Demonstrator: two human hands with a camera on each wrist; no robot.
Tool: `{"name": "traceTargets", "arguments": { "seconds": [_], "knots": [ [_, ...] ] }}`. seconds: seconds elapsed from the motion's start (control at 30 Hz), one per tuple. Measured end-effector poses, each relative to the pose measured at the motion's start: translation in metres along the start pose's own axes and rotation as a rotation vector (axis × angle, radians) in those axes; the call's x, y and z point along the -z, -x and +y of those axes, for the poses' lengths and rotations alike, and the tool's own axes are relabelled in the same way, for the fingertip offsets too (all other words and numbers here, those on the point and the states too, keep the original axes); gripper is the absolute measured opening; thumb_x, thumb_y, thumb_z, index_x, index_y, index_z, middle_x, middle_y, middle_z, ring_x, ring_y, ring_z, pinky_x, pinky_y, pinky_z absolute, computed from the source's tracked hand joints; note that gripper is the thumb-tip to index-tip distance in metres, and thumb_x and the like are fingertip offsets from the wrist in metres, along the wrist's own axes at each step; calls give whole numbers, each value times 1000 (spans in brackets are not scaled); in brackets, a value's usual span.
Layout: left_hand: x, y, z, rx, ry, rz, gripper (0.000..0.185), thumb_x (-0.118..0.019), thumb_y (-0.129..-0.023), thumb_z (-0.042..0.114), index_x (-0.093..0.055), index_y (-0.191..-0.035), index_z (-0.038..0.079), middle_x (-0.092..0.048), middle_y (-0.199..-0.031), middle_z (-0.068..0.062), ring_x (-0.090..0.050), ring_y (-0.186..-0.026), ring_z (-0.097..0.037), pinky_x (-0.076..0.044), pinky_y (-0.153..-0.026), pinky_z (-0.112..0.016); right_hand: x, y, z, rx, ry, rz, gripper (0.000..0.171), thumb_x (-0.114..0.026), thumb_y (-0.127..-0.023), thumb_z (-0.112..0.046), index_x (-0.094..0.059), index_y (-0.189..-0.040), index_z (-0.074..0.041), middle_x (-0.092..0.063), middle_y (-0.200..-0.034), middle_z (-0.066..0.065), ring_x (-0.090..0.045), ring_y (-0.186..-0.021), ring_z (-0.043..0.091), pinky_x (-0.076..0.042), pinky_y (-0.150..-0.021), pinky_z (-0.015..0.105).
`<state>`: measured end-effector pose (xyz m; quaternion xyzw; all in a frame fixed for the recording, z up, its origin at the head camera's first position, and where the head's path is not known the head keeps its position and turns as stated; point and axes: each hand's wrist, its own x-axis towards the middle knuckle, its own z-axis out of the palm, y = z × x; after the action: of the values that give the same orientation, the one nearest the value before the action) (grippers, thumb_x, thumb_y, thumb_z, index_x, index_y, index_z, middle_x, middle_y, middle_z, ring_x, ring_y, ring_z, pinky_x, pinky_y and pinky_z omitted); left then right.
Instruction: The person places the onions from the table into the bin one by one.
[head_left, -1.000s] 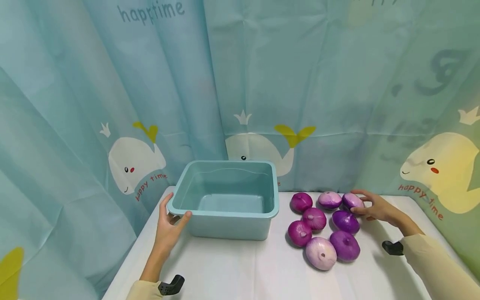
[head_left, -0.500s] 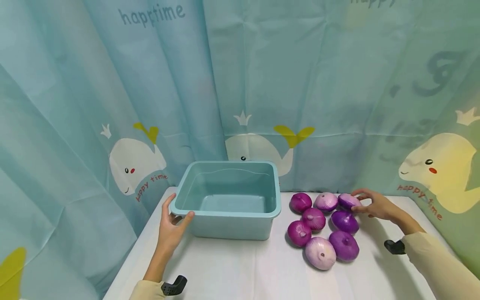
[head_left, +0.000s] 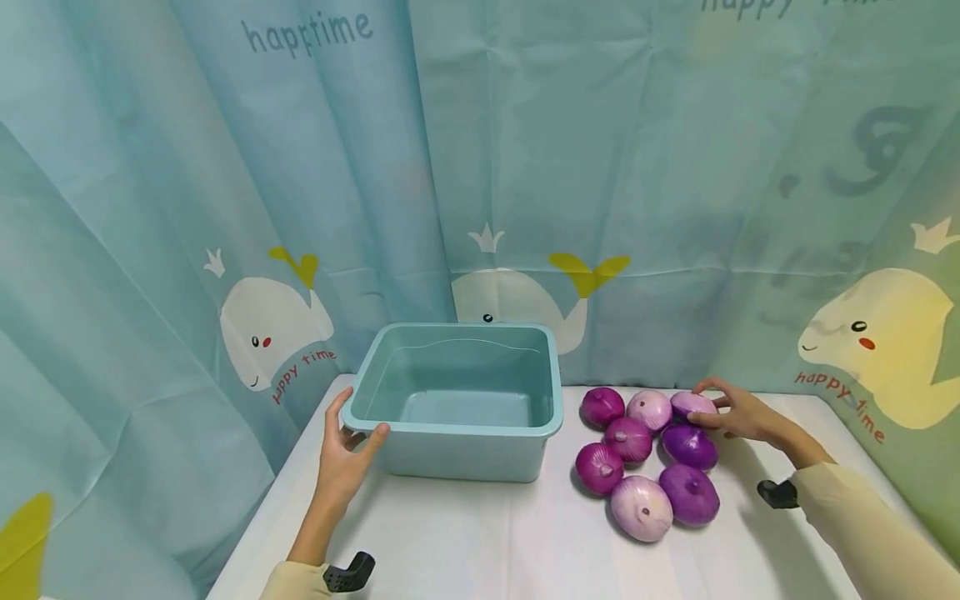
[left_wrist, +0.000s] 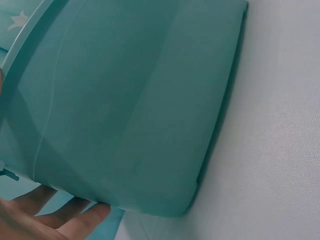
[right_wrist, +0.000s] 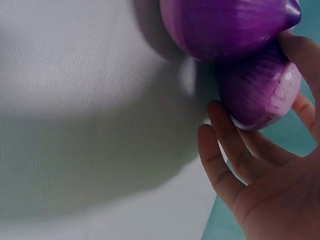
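Observation:
A teal plastic tub (head_left: 457, 427) stands empty on the white table. My left hand (head_left: 352, 432) holds its near left corner, thumb on the front wall and fingers on the side. In the left wrist view the fingers (left_wrist: 55, 220) lie under the tub's (left_wrist: 130, 100) corner. Several purple onions (head_left: 628, 437) lie grouped to the right of the tub. My right hand (head_left: 707, 407) grips the pale back-right onion (head_left: 684, 402), which rests on the table. The right wrist view shows the fingers (right_wrist: 235, 150) curled round that onion (right_wrist: 260, 95), with a darker onion (right_wrist: 225, 25) pressed against it.
The white table (head_left: 487, 533) shows bare cloth in front of the tub and onions. A blue whale-print curtain (head_left: 525, 167) hangs close behind and at both sides. The table's left edge (head_left: 262, 500) runs near my left forearm.
My right hand has drawn the back-right onion a little to the left, closer to the other onions. My left hand and the tub have stayed in place.

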<state>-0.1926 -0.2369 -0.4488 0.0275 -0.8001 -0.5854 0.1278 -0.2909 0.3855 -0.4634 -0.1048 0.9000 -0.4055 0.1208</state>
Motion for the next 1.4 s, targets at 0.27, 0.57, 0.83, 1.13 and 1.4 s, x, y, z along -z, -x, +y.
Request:
{"name": "traceTargets", "arguments": {
  "seconds": [0.27, 0.57, 0.83, 1.13, 1.4],
  "knots": [
    [-1, 2, -2, -22, 6, -11, 87, -73, -98, 23, -16, -163, 29, -34, -158, -15, -46, -136, -43, -46, -85, -16, 12, 6, -21, 125, 100, 56, 52, -79, -91, -19, -48, -129, -3, -58, -124, 40, -67, -95, 34, -54, -67, 39],
    [2, 2, 0, -37, -27, -20, 90, -71, -99, 26, -11, -165, 33, -33, -160, -16, -47, -136, -42, -50, -95, -44, 36, 13, -70, 351, 215, 159, 60, -84, -85, -11, -54, -136, -1, -57, -130, 33, -68, -91, 9, -55, -70, 29],
    [1, 1, -1, -28, -10, -29, 88, -71, -99, 30, -13, -164, 32, -31, -161, -18, -45, -137, -45, -45, -100, -59, 44, 18, -111, 411, 315, 190, 68, -87, -82, -12, -54, -142, -2, -57, -135, 26, -68, -97, 18, -55, -72, 32],
    [0, 1, -4, -25, 8, 0, 85, -70, -100, 28, -14, -164, 33, -32, -161, -18, -44, -138, -46, -44, -102, -61, 46, 10, -162, 367, 348, 134, 78, -88, -82, -21, -50, -148, -5, -52, -143, 21, -63, -101, 32, -54, -70, 30],
    [-2, 2, -4, -37, 9, 18, 84, -70, -99, 27, -16, -163, 32, -34, -160, -18, -47, -136, -46, -45, -101, -60, 35, -9, -212, 434, 367, 61, 79, -88, -82, -16, -49, -149, -4, -49, -144, 23, -59, -107, 35, -57, -80, 38]
  ]
}}
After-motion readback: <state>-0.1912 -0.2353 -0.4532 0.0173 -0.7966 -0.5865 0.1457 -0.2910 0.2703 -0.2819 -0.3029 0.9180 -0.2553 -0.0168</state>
